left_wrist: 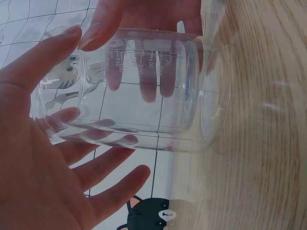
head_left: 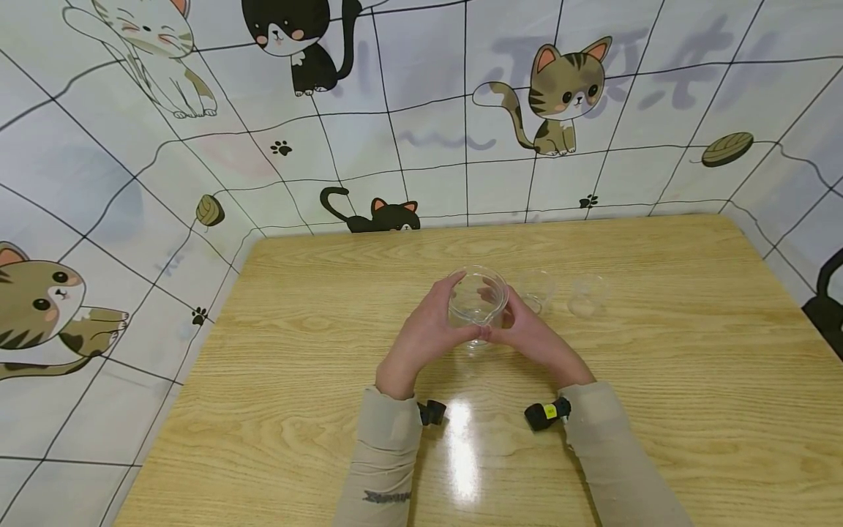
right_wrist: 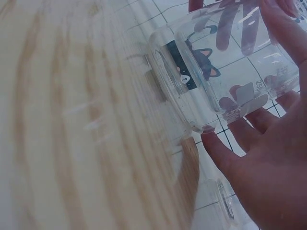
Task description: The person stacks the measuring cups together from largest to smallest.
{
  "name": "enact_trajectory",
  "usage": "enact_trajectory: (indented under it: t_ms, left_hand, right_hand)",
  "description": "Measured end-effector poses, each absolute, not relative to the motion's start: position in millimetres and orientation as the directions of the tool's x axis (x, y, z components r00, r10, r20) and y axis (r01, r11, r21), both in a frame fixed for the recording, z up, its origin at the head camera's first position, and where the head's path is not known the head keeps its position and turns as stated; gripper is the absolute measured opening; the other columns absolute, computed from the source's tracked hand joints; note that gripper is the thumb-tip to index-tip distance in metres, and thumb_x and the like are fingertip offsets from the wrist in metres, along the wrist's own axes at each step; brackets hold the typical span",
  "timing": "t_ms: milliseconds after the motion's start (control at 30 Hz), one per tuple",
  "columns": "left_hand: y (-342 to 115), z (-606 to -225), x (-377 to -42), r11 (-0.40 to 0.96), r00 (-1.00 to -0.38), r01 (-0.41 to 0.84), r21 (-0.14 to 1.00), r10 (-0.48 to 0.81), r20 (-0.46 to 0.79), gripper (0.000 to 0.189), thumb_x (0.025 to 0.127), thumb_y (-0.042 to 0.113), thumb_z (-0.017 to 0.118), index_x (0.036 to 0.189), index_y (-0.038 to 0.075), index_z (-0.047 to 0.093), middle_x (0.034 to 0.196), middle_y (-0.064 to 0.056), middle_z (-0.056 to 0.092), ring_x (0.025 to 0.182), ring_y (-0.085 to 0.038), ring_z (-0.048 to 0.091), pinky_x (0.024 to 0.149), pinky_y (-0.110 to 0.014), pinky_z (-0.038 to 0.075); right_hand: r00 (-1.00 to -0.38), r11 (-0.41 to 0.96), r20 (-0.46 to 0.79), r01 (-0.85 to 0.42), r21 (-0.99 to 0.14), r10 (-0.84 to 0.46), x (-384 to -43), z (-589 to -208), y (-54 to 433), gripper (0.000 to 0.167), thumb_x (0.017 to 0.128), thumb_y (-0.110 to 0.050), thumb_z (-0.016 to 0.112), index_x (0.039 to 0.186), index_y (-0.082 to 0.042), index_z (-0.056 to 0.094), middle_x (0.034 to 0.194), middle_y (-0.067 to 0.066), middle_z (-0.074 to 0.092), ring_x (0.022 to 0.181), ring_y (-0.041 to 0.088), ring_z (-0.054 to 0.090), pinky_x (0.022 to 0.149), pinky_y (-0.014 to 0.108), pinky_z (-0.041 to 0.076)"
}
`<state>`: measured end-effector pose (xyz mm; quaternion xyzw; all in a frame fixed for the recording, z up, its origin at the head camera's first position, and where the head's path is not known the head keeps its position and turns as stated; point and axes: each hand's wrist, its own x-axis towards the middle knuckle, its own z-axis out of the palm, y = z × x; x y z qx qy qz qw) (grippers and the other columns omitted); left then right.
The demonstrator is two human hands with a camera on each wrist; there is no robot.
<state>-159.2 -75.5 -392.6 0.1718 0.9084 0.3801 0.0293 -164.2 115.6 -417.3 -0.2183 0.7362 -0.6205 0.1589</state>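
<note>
In the middle of the head view, both hands hold a clear glass beaker (head_left: 476,296) between them, its rim facing up. A second, smaller beaker (left_wrist: 158,108) sits nested inside it, and two sets of white graduation marks overlap in the left wrist view. My left hand (head_left: 431,318) curves round the left side, and my right hand (head_left: 530,329) grips the right side with spread fingers. Both thumbs meet at the near side by the rim. The outer beaker's base (right_wrist: 170,81) is close over the wooden table (head_left: 316,380).
Two more clear glass vessels stand to the right of the hands: one (head_left: 538,287) close behind the right hand, another (head_left: 587,296) farther right. Cat-printed sheeting (head_left: 428,146) rises behind the table's far edge and along its sides.
</note>
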Motion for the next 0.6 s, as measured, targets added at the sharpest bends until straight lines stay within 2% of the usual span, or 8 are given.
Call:
enact_trajectory:
  t_ms: [300, 600]
  left_hand:
    - [-75.0, -393.3, -158.3, 0.649, -0.942, 0.282, 0.706, 0.326, 0.077, 0.092, 0.067, 0.055, 0.069, 0.140, 0.026, 0.023, 0.138, 0.002, 0.033, 0.122, -0.013, 0.035, 0.093, -0.037, 0.036]
    - [-74.7, -393.0, -158.9, 0.656, -0.943, 0.277, 0.702, 0.325, 0.069, 0.093, 0.066, 0.058, 0.068, 0.140, 0.027, 0.022, 0.138, 0.003, 0.033, 0.123, -0.013, 0.035, 0.093, -0.038, 0.036]
  right_hand:
    - [-0.856, 0.141, 0.035, -0.125, -0.982, -0.515, -164.2, -417.3, 115.8, 0.083, 0.081, -0.014, 0.066, 0.143, -0.019, 0.012, 0.142, 0.016, 0.023, 0.124, 0.038, 0.030, 0.090, 0.051, 0.036]
    - [-0.860, 0.155, 0.016, -0.110, -0.982, -0.510, -163.3, -415.6, 116.0, 0.084, 0.081, -0.018, 0.067, 0.143, -0.017, 0.011, 0.143, 0.016, 0.023, 0.127, 0.037, 0.025, 0.092, 0.054, 0.032]
